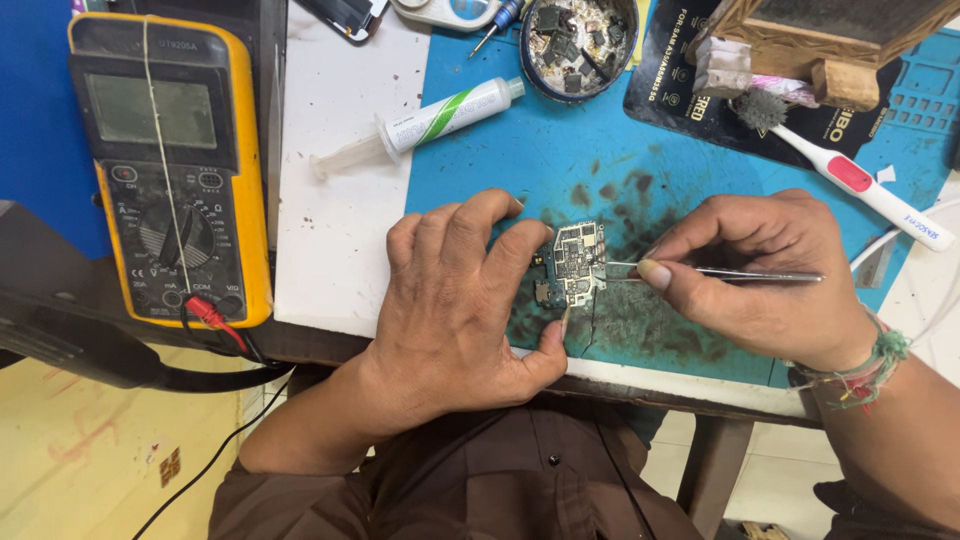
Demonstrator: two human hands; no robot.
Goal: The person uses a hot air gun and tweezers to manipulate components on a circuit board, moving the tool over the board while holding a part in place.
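Note:
A small circuit board (577, 262) lies on a stained blue work mat (560, 150) near the table's front edge. My left hand (455, 300) rests over the board's left side, fingers spread across it and thumb pressed at its lower edge. My right hand (765, 275) pinches a pair of metal tweezers (720, 273) lying horizontally, their tips touching the board's right edge.
A yellow multimeter (170, 170) with red and black leads sits at the left. A syringe-shaped tube (425, 125) lies behind my left hand. A round dish of small parts (578, 45), a white brush with a red patch (850, 180) and a wooden block (830, 40) stand at the back.

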